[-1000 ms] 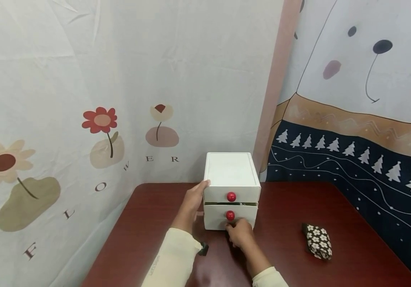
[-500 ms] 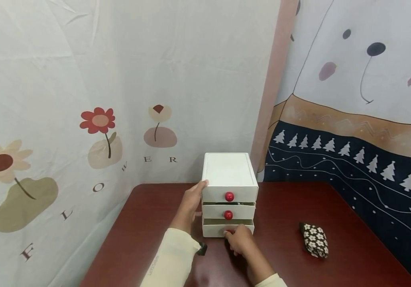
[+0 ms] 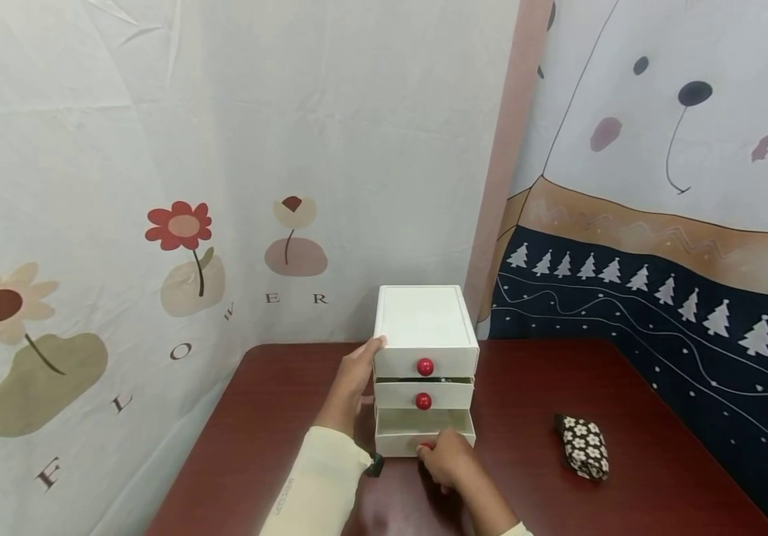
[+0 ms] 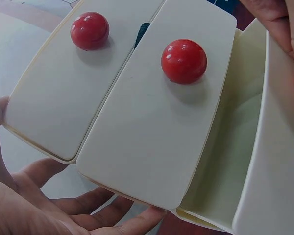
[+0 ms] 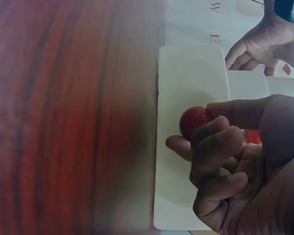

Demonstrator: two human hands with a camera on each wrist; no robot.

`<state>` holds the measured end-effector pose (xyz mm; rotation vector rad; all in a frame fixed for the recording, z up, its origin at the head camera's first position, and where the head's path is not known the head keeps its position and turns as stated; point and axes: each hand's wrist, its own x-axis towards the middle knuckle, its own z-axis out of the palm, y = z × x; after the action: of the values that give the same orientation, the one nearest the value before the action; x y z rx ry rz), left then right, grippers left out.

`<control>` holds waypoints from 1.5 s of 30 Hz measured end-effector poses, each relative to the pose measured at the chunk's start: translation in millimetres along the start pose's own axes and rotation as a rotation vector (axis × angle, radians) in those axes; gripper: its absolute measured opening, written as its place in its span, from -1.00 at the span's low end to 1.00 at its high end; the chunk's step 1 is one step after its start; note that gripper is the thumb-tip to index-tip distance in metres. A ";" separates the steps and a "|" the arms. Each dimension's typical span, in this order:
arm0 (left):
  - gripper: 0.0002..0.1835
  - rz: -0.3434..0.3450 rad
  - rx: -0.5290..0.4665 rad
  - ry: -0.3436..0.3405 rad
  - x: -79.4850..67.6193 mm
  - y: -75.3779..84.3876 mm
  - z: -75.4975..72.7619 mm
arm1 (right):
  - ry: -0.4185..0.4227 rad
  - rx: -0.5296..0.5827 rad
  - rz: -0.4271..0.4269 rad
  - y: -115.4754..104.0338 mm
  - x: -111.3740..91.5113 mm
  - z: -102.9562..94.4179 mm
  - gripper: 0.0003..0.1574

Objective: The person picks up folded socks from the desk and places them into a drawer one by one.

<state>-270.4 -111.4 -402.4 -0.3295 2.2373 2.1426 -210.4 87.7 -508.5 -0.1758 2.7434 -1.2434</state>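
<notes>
A small white drawer cabinet (image 3: 424, 316) with red round knobs stands on the table. My left hand (image 3: 350, 383) rests against its left side, the thumb at the top edge and fingers stretched along the side wall. With thumb and fingertips, my right hand (image 3: 451, 458) pinches the red knob (image 5: 193, 122) of the bottom drawer (image 3: 393, 445). That drawer is pulled well out, and its bare pale floor shows. The middle drawer (image 4: 147, 117) sits slightly out, a dark green bit (image 4: 142, 34) showing in the gap above it. The top drawer (image 3: 393, 365) is closed.
A dark pouch-like thing with white flowers (image 3: 583, 448) lies to the right on the dark red wooden table (image 3: 524, 476). Behind the table hang a flower-print cloth (image 3: 357, 149) and a bear-and-trees cloth (image 3: 658, 283).
The bottom drawer, at first closed, has slid out toward me, with my right hand on its knob. My left hand has stayed at the cabinet's side.
</notes>
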 end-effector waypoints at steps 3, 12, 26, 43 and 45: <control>-0.19 0.002 -0.003 -0.002 -0.5 0.1 -0.2 | 0.008 -0.024 -0.006 6.9 0.9 4.3 -0.49; -0.16 0.002 -0.011 -0.006 -0.4 -0.3 -1.0 | 0.032 -0.076 -0.007 15.5 1.3 13.9 -0.43; -0.19 0.010 -0.011 -0.011 -0.2 -0.7 0.2 | 0.006 -0.136 0.012 -34.2 -40.5 -11.1 -0.42; -0.17 -0.003 -0.020 -0.008 -1.2 -0.1 -0.3 | -0.033 -0.084 0.003 -31.3 -42.0 -10.2 -0.46; -0.18 -0.006 -0.020 -0.006 -1.3 -0.5 -0.4 | -0.043 -0.086 0.003 -30.9 -42.4 -11.2 -0.45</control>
<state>-269.0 -111.7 -402.6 -0.3292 2.2099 2.1616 -168.7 82.4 -475.1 -0.2034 2.7609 -1.1081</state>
